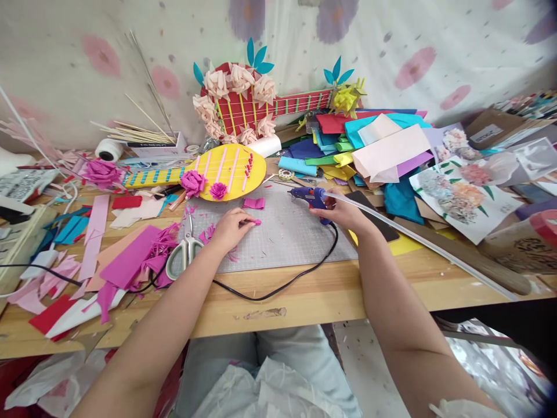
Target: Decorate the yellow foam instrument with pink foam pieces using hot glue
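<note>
Pink foam strip (256,222) lies on the grey cutting mat (287,238), pinched at the fingertips of the left hand (230,229). Right hand (343,212) is closed around the blue glue gun (311,198), nozzle pointing left, near the strip but apart from it. Scissors (185,251) rest at the mat's left edge. Open mat lies between both hands; the black cord (278,284) loops toward the table edge (304,307).
</note>
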Demonstrator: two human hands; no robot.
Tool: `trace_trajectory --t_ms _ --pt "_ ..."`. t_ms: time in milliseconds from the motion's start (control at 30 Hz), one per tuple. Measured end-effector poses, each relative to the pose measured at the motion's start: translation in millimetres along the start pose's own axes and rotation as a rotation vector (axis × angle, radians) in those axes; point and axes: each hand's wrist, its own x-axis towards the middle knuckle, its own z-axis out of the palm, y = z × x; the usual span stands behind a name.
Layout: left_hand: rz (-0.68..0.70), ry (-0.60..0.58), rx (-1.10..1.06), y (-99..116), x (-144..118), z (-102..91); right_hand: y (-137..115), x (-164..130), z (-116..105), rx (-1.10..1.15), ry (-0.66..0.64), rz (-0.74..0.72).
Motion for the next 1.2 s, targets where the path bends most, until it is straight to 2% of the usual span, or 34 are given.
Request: trace_trajectory --t_ms 133,267,400,633,733,800,900,967,1100,1200 --pt "-0.036 -0.013 -0.057 0 1 -0.9 2 4 9 0.071 0.027 -0.010" --pt "-0.050 -0.016 -0.081 -1 1 -1.0 1 8 16 0.034 0.010 -0.024" --pt "-0.058 -0.012 -0.072 1 1 -1.6 -4 8 21 -0.042 0.044 0.022" --pt "-0.071 0.035 -0.032 1 2 2.0 -3 9 28 -0.027 0.064 0.092" --pt "-0.088 0.095 -0.047 0 2 5.3 -5 8 27 0.057 0.100 0.097" --pt "-0.126 0.140 -0.099 1 1 6.7 -10 5 26 0.217 0.107 0.078" --pt "-0.219 0.160 -0.191 3 1 7.2 -23 -2 26 0.481 0.011 0.028" --pt "-0.253 0.165 -0.222 5 1 7.3 -34 -7 28 0.545 -0.104 0.005" --pt "-0.257 0.185 -0.254 5 1 8.2 -49 -12 40 0.460 -0.286 0.031" --pt "-0.263 0.194 -0.278 5 1 8.3 -50 -11 49 0.385 -0.324 0.043"
